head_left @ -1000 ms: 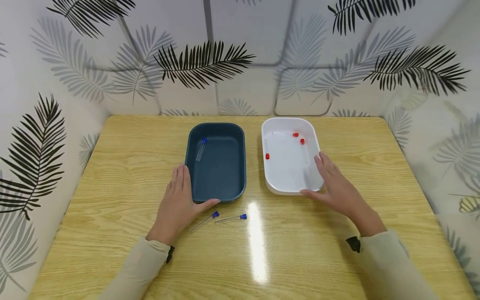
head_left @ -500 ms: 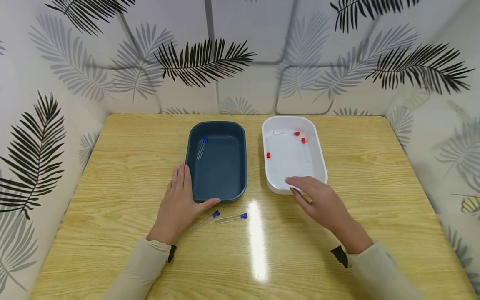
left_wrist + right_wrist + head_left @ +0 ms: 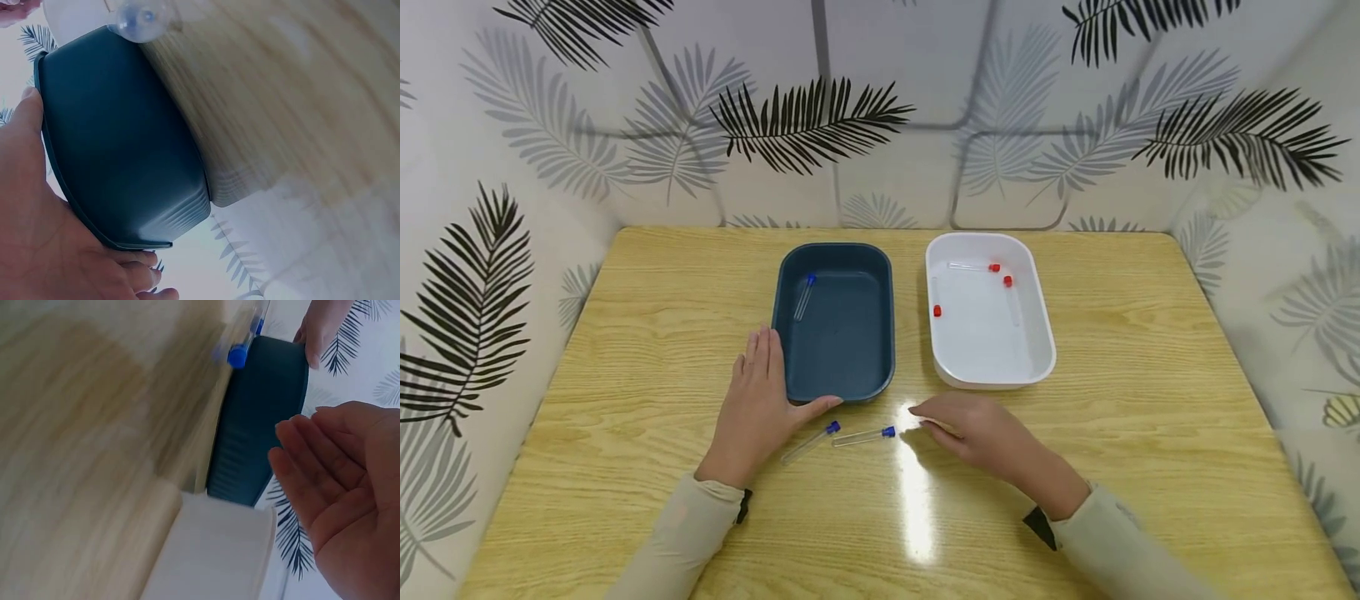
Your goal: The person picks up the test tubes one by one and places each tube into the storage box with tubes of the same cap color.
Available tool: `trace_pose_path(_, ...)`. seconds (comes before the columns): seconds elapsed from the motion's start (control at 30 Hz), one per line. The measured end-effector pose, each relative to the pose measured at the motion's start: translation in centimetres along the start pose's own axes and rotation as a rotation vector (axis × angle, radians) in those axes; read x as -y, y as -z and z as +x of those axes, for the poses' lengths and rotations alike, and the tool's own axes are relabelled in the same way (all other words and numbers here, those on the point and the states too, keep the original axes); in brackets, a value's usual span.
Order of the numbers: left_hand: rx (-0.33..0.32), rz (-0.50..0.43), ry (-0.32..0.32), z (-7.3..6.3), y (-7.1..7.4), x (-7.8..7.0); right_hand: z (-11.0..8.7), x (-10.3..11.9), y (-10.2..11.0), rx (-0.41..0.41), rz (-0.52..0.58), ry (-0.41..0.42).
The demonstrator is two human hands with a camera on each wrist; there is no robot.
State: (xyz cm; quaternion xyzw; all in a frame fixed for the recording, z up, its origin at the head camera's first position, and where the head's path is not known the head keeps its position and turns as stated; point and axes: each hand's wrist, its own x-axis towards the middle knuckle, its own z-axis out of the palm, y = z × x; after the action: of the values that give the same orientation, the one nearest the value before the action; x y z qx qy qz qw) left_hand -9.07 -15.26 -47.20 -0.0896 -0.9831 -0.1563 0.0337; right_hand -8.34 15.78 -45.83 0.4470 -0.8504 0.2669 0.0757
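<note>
My left hand (image 3: 752, 408) rests against the near left corner of the dark blue tray (image 3: 838, 392), thumb along its front rim and fingers straight along its side. Inside that tray lies one clear test tube with a blue cap (image 3: 805, 297). Two more blue-capped test tubes lie on the table in front of it: the left tube (image 3: 808, 443) is slanted, the right tube (image 3: 861, 437) nearly level. My right hand (image 3: 988, 433) hovers just right of the right tube's cap, holding nothing. In the right wrist view its fingers (image 3: 312, 456) are relaxed and slightly bent.
A white tray (image 3: 992, 375) stands right of the dark one, with a gap between them. It holds several test tubes with red caps (image 3: 995, 267). Both trays sit on a wood-grain table (image 3: 1150, 375), with a leaf-patterned cloth (image 3: 880, 192) behind and at the sides.
My right hand has left the white tray's near right corner and moved left and toward me, to the right tube's cap. The left hand and both trays have stayed put.
</note>
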Motion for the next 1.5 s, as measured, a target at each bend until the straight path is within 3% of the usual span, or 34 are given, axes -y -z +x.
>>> trace_pose_path(0.2,-0.002,-0.001,-0.003,0.0,0.0,0.1,1.1,0.9,-1.3,0.151,-0.013,-0.073)
trace_pose_path(0.3,-0.001,-0.007,-0.007,0.0,0.0,0.1,1.5,1.2,-1.9,0.185,-0.012,-0.096)
trace_pose_path(0.73,-0.018,-0.009,-0.025,0.0,0.1,0.0,2.7,1.5,-4.2,0.162,-0.042,-0.044)
trace_pose_path(1.23,-0.003,-0.017,-0.016,0.1,0.3,-0.1,4.2,2.1,-5.2,0.282,-0.090,-0.019)
trace_pose_path(1.5,-0.001,-0.017,-0.011,0.0,0.2,-0.1,4.6,2.5,-5.6,0.287,-0.113,-0.028)
